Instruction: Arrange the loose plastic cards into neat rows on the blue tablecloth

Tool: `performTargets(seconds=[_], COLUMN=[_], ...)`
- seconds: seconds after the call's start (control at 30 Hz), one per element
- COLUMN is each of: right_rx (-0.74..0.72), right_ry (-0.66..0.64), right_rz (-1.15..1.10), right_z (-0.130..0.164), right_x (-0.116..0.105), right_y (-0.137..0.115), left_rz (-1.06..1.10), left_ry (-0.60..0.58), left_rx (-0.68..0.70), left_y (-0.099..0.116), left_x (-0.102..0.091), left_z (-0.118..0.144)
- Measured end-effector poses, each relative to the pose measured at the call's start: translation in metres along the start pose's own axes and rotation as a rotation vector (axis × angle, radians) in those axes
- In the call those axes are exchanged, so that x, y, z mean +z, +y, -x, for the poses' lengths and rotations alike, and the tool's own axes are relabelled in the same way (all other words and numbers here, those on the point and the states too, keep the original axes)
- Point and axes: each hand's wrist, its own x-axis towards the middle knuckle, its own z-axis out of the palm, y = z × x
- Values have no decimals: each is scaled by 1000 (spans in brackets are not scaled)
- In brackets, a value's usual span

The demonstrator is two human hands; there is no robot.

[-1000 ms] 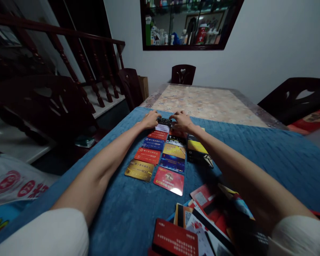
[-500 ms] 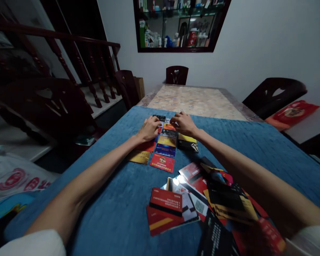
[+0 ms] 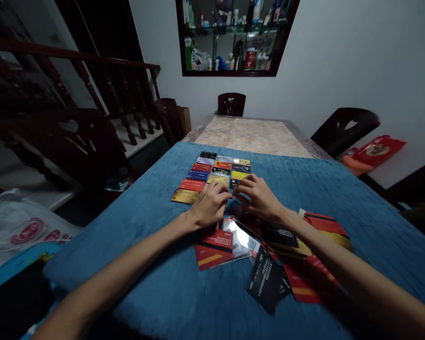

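Three columns of overlapping glossy plastic cards (image 3: 217,171) in gold, red, blue and black lie on the blue plush cloth (image 3: 138,226), lapped, we judge, so that each card's printed band shows. Our left hand (image 3: 208,206) curls over the near end of the middle column, and our right hand (image 3: 261,198) arches just beside it. Both sets of fingers are partly bent; our knuckles hide the tips, so we cannot tell whether either hand grips a card. Nearer us lies a loose heap of red and black plastic cards (image 3: 281,236), probably close by for short reaches.
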Motion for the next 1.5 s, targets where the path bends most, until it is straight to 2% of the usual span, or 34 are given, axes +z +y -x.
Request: performTargets(seconds=[0.1, 0.2, 0.37, 0.5, 0.8, 0.97, 1.2, 1.33, 1.5], right_rx=[-49, -67, -92, -92, -87, -117, -188, -220, -304], right_ry=[14, 28, 54, 39, 42, 77, 93, 157, 303], right_rz=[-32, -51, -106, -109, -74, -84, -69, -45, 6], right_z=[28, 46, 57, 63, 77, 80, 82, 82, 80], right_x=[-1, -1, 0, 4, 15, 19, 17, 15, 16], right_y=[-22, -45, -75, -87, -92, -88, -84, -84, -83], left_rz=[24, 66, 138, 101, 81, 80, 154, 199, 235], left_ry=[-20, 6, 21, -45, -181, -213, -342, -353, -352], left_rx=[20, 7, 22, 62, 162, 153, 126, 139, 152], left_y=[13, 13, 2, 0, 0, 1, 9, 10, 10], left_x=[2, 4, 1, -2, -16, -25, -30, -29, -29], left_z=[15, 28, 39, 41, 44, 45, 46, 48, 48])
